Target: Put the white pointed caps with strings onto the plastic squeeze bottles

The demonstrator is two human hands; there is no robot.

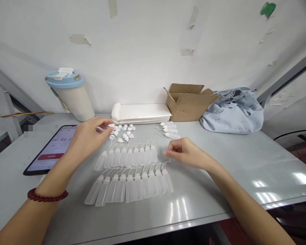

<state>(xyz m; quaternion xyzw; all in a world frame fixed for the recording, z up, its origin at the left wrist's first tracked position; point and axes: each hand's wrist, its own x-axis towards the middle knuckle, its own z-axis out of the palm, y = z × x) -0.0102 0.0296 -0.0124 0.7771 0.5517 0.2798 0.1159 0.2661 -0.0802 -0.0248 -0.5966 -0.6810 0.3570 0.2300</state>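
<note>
My left hand point(93, 134) reaches to the left edge of a loose pile of small white caps point(126, 135). Its thumb and fingers pinch one white cap point(111, 125). My right hand point(186, 152) hovers at the right end of the bottle rows, fingers curled in, with nothing visible in them. Translucent plastic squeeze bottles lie side by side in a back row point(129, 157) and a front row point(126, 189), each with a thin strap at its neck. Several more bottles, with white caps on, form a small group point(169, 130) farther back.
A phone point(51, 149) showing a timer lies at left, partly behind my left arm. Along the wall stand a tumbler point(73, 98) with a blue lid, a stack of white padded envelopes point(142, 113), an open cardboard box point(191, 105) and a bundled light-blue cloth point(234, 112).
</note>
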